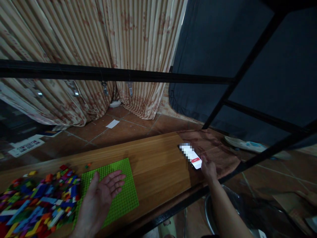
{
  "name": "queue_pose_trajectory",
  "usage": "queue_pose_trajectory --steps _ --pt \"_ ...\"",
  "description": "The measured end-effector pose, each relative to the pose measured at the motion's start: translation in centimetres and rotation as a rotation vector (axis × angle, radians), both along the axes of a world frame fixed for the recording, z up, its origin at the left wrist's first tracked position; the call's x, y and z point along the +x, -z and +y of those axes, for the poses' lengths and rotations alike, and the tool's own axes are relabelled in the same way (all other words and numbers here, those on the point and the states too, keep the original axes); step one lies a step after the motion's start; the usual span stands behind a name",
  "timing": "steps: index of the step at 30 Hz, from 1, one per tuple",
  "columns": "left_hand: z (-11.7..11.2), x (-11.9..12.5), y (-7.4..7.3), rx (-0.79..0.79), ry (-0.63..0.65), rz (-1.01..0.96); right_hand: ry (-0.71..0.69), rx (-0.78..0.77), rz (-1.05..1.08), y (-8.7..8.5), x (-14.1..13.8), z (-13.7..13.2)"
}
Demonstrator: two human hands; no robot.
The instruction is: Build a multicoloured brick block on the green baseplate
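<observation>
My left hand [100, 195] is open, palm turned up and fingers stretched out, over a green studded baseplate [127, 190] on a wooden board. Nothing lies in that palm. Beside the plate, to the left, is a heap of loose toy bricks [42, 198] in many colours. Farther right, my right hand [208, 168] is closed at the near end of a smartphone [196, 162]. Its screen is lit, white with a red button, and partly blurred out. Whether the phone rests on the board or is slightly raised, I cannot tell.
The wooden board [156, 165] has a brown cloth [220, 153] at its right end. A black metal bar [148, 76] crosses ahead, with striped curtains [138, 43] behind. Dark fabric [210, 49] hangs at right. White paper [112, 124] lies on the tiled floor.
</observation>
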State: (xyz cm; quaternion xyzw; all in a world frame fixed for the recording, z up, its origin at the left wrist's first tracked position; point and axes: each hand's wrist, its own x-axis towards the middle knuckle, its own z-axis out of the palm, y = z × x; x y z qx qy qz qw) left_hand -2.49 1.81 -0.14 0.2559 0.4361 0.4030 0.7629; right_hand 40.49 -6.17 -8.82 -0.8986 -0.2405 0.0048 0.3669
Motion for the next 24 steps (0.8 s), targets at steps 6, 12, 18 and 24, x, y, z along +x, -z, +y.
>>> queue_pose_trajectory --steps 6,12,18,24 --pt "0.1 -0.3 0.3 0.012 0.019 -0.027 0.087 -0.033 0.026 -0.7 -0.3 0.1" --pt "0.0 -0.4 -0.2 0.037 -0.028 -0.03 0.144 0.133 -0.046 -3.2 -2.4 1.1" --pt "-0.6 0.0 0.2 0.068 -0.05 -0.048 -0.239 0.486 -0.082 -5.6 -11.4 4.5" --pt "-1.1 -0.8 0.7 0.126 -0.141 0.009 -0.879 0.317 0.058 -4.9 -24.4 5.5"
